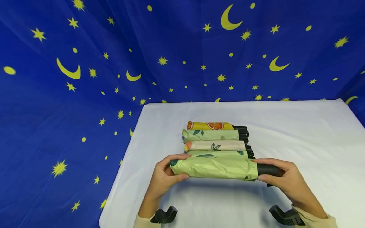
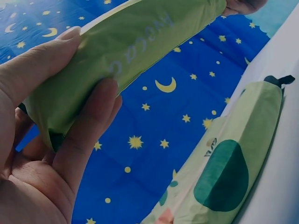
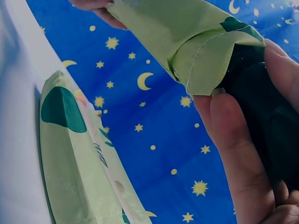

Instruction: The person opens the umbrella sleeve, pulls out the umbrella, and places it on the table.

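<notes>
Holds green umbrella [image 1: 214, 169] crosswise between left grip [image 1: 163, 178], curled round left end, and right grip [image 1: 287, 175], curled round handle [image 1: 268, 170] end, parallel to row [image 1: 216, 145] beyond on worktop [image 1: 299, 136].

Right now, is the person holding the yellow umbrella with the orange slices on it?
No, the yellow umbrella lies on the table, while the left hand and right hand hold a green umbrella.

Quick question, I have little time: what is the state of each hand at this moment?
Left hand: holding one end of a green folded umbrella.
Right hand: holding the same umbrella, at its black handle.
</notes>
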Demonstrator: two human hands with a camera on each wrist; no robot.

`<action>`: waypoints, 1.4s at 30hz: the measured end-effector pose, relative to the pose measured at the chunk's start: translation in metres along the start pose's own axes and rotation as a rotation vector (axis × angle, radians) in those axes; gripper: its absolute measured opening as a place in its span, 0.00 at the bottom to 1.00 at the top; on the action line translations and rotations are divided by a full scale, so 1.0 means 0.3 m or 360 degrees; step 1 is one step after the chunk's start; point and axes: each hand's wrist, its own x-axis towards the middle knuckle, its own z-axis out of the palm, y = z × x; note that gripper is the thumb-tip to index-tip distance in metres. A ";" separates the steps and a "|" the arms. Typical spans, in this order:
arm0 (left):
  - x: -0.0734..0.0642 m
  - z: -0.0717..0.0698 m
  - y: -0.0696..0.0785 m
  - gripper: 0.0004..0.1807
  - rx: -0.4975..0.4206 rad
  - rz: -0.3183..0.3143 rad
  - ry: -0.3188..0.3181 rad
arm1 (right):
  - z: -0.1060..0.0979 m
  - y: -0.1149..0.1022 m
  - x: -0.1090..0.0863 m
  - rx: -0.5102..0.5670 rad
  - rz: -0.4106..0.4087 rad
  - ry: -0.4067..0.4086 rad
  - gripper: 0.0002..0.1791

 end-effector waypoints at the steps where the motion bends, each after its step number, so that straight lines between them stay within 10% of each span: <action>1: -0.001 0.000 0.004 0.30 0.0009 0.0006 0.0002 | 0.001 0.001 -0.001 -0.0005 -0.0011 -0.0001 0.23; 42: -0.051 -0.014 0.050 0.30 0.0094 0.0079 0.0017 | -0.012 -0.040 -0.031 0.0150 0.0028 0.0004 0.22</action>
